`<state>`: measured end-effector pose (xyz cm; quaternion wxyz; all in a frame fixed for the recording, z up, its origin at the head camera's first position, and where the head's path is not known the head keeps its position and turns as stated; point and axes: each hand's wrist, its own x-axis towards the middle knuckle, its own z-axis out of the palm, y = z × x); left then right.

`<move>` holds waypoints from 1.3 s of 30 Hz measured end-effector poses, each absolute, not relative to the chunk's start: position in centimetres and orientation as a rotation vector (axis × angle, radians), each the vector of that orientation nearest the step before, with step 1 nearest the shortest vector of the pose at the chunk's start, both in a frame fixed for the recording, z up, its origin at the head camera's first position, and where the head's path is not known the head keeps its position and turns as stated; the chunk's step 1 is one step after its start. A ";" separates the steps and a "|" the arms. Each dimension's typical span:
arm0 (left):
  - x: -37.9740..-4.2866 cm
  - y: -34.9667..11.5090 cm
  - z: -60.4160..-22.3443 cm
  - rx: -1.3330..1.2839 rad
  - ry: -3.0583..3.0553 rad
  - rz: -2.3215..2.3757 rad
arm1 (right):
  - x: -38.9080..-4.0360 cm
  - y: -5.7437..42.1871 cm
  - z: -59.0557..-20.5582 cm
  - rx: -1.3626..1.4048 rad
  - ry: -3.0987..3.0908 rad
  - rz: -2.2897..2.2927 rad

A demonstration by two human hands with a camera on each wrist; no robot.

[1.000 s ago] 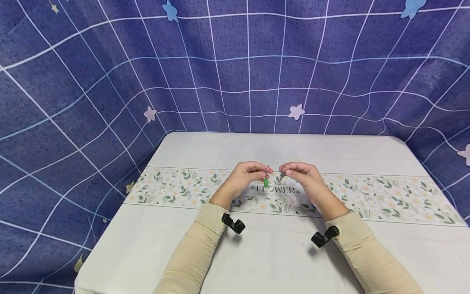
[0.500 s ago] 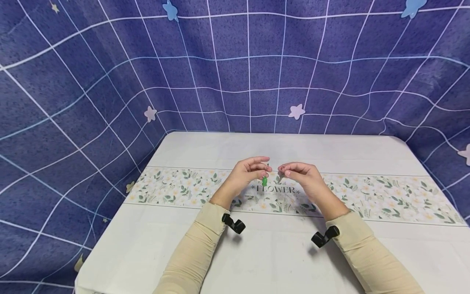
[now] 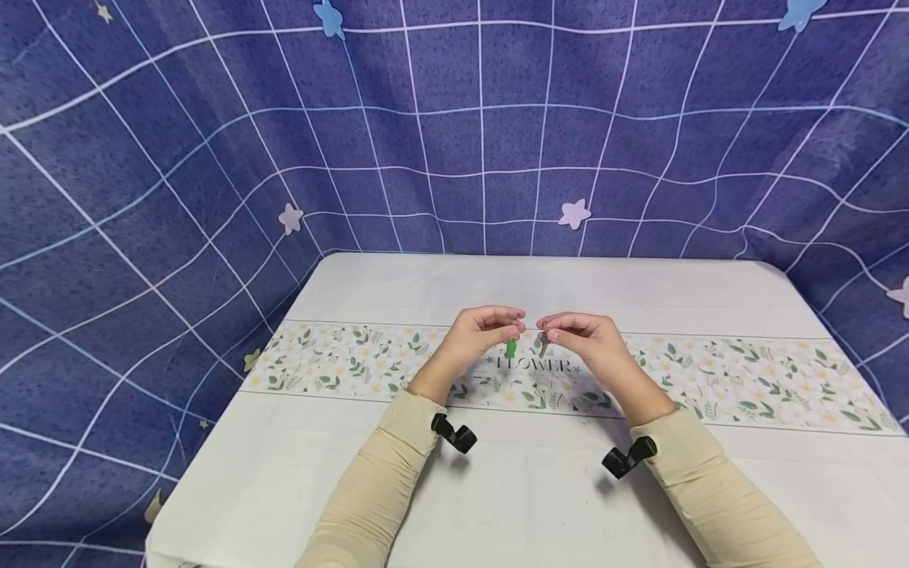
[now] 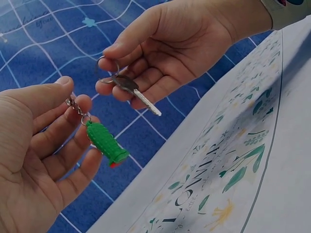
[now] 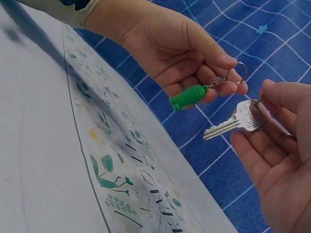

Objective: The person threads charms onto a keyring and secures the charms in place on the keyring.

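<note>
Between thumb and fingers my left hand (image 3: 479,331) pinches a keychain with a short metal chain (image 4: 77,106). A bumpy green charm (image 4: 103,140) with a bit of red at its bottom dangles from that chain. The keychain's split ring (image 5: 244,71) shows at the left fingertips in the right wrist view. My right hand (image 3: 592,335) pinches another metal ring (image 5: 261,110), from which a silver key (image 5: 231,125) with a dark side hangs. Both hands face each other above the table, fingertips a small gap apart. Charm and key are separate.
Below the hands lies a white table (image 3: 497,489) covered by a cloth with a floral band (image 3: 738,379) and the word FLOWER. A blue curtain (image 3: 440,142) with grid lines and stars hangs behind it and along the left.
My left index finger lifted, then came back down toward the thumb. The green charm has shifted slightly left. The right hand with the key has stayed almost still.
</note>
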<state>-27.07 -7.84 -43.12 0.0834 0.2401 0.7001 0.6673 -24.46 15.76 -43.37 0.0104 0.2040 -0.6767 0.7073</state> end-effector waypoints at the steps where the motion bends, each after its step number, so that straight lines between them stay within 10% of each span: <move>1: -27.0 -7.8 -43.1 0.724 2.097 1.991 | -24.4 15.7 -43.3 0.633 -2.118 2.194; 39: -25.9 -6.6 -42.5 0.812 2.328 1.886 | -23.5 14.9 -42.7 0.623 -2.211 1.871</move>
